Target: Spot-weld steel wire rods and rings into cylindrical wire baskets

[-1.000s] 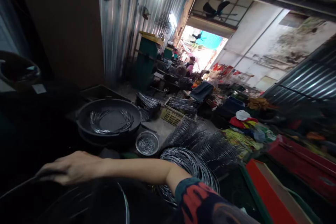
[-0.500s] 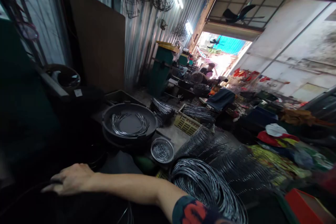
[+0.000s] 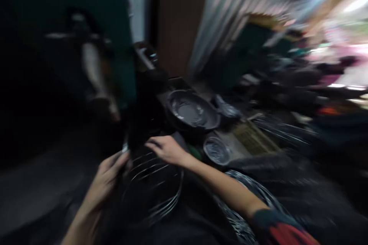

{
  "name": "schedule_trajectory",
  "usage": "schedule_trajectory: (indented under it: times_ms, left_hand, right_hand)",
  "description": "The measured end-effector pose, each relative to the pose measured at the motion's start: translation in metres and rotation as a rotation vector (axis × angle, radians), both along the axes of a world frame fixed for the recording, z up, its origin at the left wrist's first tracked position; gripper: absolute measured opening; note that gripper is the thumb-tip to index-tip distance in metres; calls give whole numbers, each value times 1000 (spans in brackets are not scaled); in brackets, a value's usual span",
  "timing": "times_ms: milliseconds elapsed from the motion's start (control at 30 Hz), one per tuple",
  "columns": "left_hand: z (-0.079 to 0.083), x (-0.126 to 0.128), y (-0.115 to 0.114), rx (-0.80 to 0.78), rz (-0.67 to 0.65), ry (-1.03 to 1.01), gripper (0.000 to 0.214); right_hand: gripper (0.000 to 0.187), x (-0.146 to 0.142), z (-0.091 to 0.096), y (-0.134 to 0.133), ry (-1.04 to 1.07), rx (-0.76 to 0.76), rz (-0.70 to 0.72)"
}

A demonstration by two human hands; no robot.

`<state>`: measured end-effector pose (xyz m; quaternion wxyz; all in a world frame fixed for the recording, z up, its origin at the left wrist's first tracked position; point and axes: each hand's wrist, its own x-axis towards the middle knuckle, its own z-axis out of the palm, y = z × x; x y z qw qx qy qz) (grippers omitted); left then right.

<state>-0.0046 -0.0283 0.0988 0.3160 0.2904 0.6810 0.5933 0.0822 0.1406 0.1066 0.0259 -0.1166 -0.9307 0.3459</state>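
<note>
The whole picture is blurry and dark, so small things are hard to see.

On the far left is a dark green panel [image 3: 69, 46] with a pale, blurry shape hanging on it [image 3: 93, 69]. Below it is a dark floor [image 3: 37, 187].

Next comes the left hand [image 3: 110, 172]. Its fingers [image 3: 120, 159] curl up beside a dark lump with a tiny shiny bit on it [image 3: 125, 147]. The blur hides whether the hand is gripping that lump or a wire.

Just right of the left hand are thin silver wire hoops [image 3: 155, 187], in a round pile low in the middle of the view. The right hand [image 3: 168, 150] is above the top of the hoops. It is open, with its fingers stretched out to the left. It looks very near the hoops, but I cannot tell if it touches them. The two hands are apart, with a small gap between them.

Behind the right hand is a brown board [image 3: 181, 19] standing up. Past it are a wide black pan [image 3: 191, 111] and a small round metal bowl [image 3: 216, 151] holding small shiny bits. Then comes a yellow plastic crate [image 3: 254, 138]. A wavy metal wall [image 3: 230, 19] runs along the top.

Low on the right, a big coil of wire [image 3: 243, 210] lies under the right arm, which has a dark and red sleeve [image 3: 278, 226].
</note>
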Motion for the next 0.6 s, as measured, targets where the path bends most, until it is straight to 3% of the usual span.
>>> schedule_trajectory:
  times_ms: [67,133,233,333,433,500,600]
  left_hand:
    - [1,-2,-2,-20,58,11,47]
    - [1,-10,1,-34,63,72,48]
    - [1,-17,-4,-57,82,148,48]
    - [-8,-9,-30,-67,158,189,47]
    - [-38,11,-69,-106,237,349,39]
    - [-65,30,-92,-112,172,522,34]
    - [-106,56,-111,-152,23,756,67]
  right_hand:
    - [31,22,1,-13,39,-200,106]
    - [25,31,-3,-31,84,-259,161]
    - [19,33,-8,-62,164,-165,114]
    - [20,30,-7,-70,244,-14,22]
    - [18,29,-2,-52,212,15,-48]
    - [16,30,0,-35,148,-80,-92]
    - [19,30,-1,-19,112,-257,-167]
